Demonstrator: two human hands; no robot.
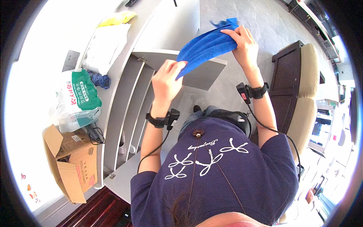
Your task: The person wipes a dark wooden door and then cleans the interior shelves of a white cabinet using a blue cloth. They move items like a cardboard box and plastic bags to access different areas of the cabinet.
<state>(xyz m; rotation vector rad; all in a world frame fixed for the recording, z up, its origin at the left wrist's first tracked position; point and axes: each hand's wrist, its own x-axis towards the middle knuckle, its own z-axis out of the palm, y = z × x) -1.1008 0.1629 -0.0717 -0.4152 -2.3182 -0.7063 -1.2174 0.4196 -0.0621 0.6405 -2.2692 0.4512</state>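
Observation:
A blue cloth (208,45) is stretched between my two hands, out in front of my body. My left hand (168,81) pinches its lower left end between thumb and fingers. At the upper right end, my right hand (244,42) grips the cloth near a bunched, blurred corner. Just behind and below the cloth is an open grey cabinet door (204,73), partly covered by it. To the left of my left hand, the shelf cabinet (124,113) stands open. Each wrist wears a black strap with a small cabled device.
On the cabinet top lie a white package (107,48), a yellow bag (117,18), a dark blue bundle (99,80) and a plastic bag of packs (82,96). An open cardboard box (76,167) sits lower left. Shoes (122,146) show on a shelf. A sofa (307,76) stands right.

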